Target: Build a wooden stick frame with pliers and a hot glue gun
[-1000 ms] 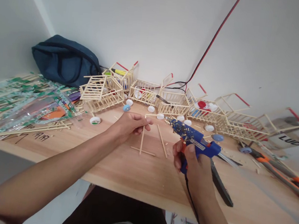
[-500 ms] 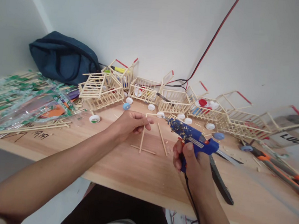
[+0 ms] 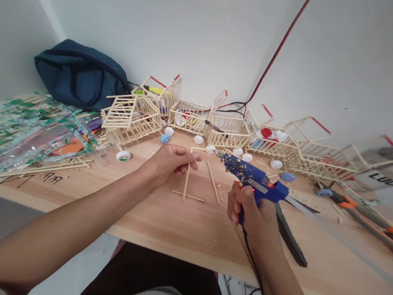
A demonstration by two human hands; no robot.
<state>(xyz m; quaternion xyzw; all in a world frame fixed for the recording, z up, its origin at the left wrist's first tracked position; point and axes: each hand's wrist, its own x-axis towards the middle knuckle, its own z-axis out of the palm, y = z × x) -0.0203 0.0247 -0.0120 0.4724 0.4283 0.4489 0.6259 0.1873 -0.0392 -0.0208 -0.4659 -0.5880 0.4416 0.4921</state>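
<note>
My right hand (image 3: 255, 204) is wrapped round the handle of a blue hot glue gun (image 3: 246, 171), its body speckled with crumbs and a clear glue stick (image 3: 298, 205) out of its back. The nozzle points left, at the end of a short top stick. My left hand (image 3: 177, 162) pinches a wooden stick frame (image 3: 186, 183) near its upper corner, where a long stick meets that top stick. Across the frame's lower end lies a loose-looking stick (image 3: 195, 198); whether they are joined I cannot tell. Another stick (image 3: 213, 181) lies slanted between my hands.
Several stick-built carts (image 3: 229, 130) with bottle-cap wheels line the wall. Bagged sticks (image 3: 45, 128) and a blue bag (image 3: 81, 76) are at left. A dark-handled tool (image 3: 290, 235) and orange-black pliers (image 3: 360, 212) lie at right. The gun's cord (image 3: 250, 254) hangs over the table edge.
Both hands keep nearly the same pose, the glue gun's nozzle still by the top stick's end. A small red light now shows on the gun. The view has shifted slightly.
</note>
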